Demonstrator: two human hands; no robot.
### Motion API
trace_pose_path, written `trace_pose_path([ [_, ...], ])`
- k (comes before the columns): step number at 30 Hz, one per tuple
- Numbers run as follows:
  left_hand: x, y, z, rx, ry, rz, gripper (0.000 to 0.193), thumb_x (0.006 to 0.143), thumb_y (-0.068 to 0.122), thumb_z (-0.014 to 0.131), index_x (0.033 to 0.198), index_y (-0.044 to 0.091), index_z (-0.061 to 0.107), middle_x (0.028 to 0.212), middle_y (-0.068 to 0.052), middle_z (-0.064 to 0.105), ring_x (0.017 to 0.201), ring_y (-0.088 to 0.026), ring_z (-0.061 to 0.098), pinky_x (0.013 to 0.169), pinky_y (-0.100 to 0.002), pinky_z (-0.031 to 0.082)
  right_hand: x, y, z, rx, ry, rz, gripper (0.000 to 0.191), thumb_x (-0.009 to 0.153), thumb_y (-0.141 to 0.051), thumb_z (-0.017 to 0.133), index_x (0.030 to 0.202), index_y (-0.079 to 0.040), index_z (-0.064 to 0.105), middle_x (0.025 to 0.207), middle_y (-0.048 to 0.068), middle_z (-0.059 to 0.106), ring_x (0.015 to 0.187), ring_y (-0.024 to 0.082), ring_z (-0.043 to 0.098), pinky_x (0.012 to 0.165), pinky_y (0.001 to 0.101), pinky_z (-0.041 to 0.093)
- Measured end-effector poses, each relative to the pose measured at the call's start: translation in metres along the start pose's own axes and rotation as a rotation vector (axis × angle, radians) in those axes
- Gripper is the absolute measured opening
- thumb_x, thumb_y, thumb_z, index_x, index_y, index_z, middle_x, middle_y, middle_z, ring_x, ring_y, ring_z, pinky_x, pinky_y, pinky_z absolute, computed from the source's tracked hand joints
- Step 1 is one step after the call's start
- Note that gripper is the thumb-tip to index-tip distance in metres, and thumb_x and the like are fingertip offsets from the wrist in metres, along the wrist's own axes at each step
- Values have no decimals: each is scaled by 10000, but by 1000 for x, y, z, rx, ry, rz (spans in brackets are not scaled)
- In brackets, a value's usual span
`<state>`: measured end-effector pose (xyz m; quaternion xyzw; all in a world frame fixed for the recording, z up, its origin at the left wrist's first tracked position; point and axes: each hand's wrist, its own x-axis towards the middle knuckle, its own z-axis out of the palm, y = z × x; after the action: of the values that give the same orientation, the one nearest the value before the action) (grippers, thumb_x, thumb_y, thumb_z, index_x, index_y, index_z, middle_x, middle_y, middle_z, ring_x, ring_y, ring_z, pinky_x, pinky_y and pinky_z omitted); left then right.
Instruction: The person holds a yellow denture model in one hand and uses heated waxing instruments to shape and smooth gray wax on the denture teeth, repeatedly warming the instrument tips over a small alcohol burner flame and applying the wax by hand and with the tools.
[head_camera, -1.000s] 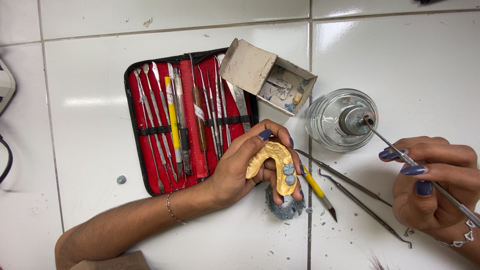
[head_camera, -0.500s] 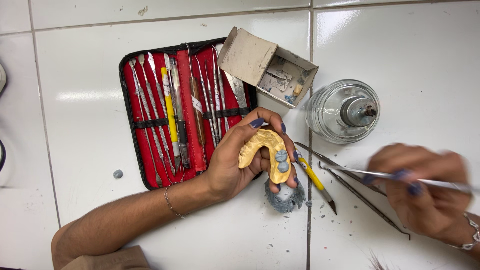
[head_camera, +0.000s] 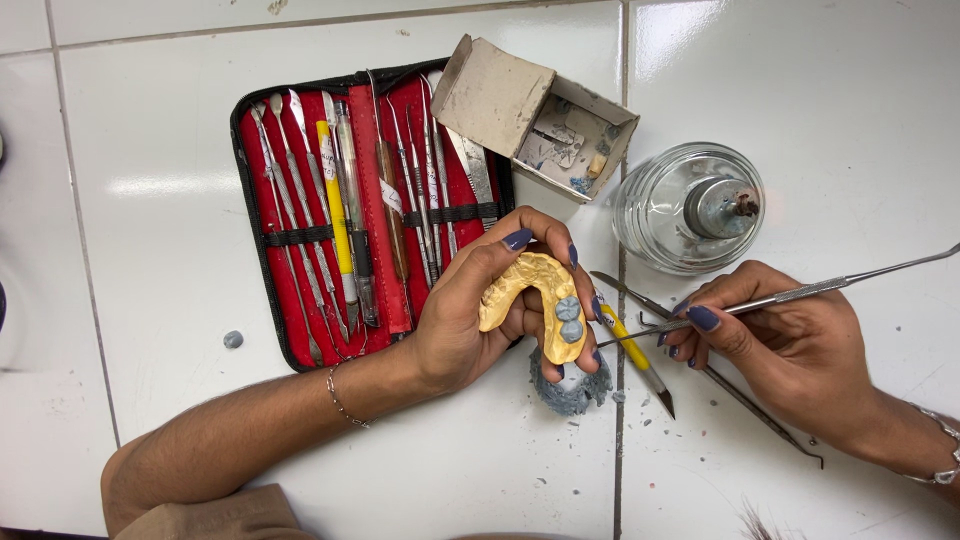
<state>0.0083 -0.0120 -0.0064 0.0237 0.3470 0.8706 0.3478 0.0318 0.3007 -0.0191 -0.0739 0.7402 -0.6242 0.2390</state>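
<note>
My left hand (head_camera: 470, 310) grips a yellow horseshoe-shaped dental cast (head_camera: 530, 290) that carries two blue-grey wax teeth (head_camera: 568, 320). Held like a pen in my right hand (head_camera: 780, 340) is a thin metal carving instrument (head_camera: 800, 293); its tip points left and ends close to the wax teeth. A lump of blue-grey wax (head_camera: 572, 385) lies on the white tiled surface just below the cast.
An open red tool case (head_camera: 340, 210) with several metal instruments lies at the left. A small cardboard box (head_camera: 520, 105) sits above the hands, a glass spirit burner (head_camera: 695, 205) to its right. A yellow-handled tool (head_camera: 635, 352) and thin probes (head_camera: 750, 400) lie between my hands.
My right hand has swung the instrument away from the burner's wick, down and left, until its tip sits at the cast. My left hand has kept the cast almost still.
</note>
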Motion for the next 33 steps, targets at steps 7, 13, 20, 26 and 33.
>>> trace_pose_path([
  [7, -1, 0, 2, -6, -15, 23, 357, 1126, 307, 204, 1260, 32, 388, 1104, -269, 629, 923, -405, 739, 636, -370, 676, 3, -4, 0, -87, -15, 18, 172, 958, -79, 598, 1033, 57, 673, 899, 166, 743, 798, 201, 820, 624, 289, 695],
  [13, -1, -1, 0, -19, -18, 19, 368, 1127, 313, 202, 1267, 29, 389, 1116, -274, 625, 932, -403, 739, 648, -372, 679, 5, -8, 2, -125, -10, 32, 169, 948, -63, 606, 1035, 63, 678, 894, 164, 755, 792, 201, 827, 620, 281, 694],
  [20, -1, -2, 0, -20, -16, 23, 376, 1129, 324, 215, 1284, 26, 384, 1128, -272, 623, 936, -404, 737, 646, -373, 677, 8, -15, 5, -240, -11, 86, 170, 911, -56, 620, 1005, 54, 709, 887, 162, 753, 765, 192, 833, 604, 284, 661],
  [26, 0, -3, -1, -66, -21, 36, 398, 1144, 375, 242, 1311, 38, 372, 1152, -263, 606, 985, -409, 731, 677, -386, 685, 3, -4, -2, -48, -17, 36, 181, 964, -66, 587, 1033, 71, 681, 887, 180, 748, 775, 209, 818, 596, 285, 701],
  [33, 0, -4, -1, -94, -35, 36, 377, 1155, 376, 313, 1321, 43, 378, 1174, -240, 614, 1037, -411, 730, 710, -388, 691, -5, 7, -16, 127, 92, -238, 183, 1079, -167, 553, 1067, -11, 649, 951, 170, 770, 809, 228, 754, 639, 349, 666],
])
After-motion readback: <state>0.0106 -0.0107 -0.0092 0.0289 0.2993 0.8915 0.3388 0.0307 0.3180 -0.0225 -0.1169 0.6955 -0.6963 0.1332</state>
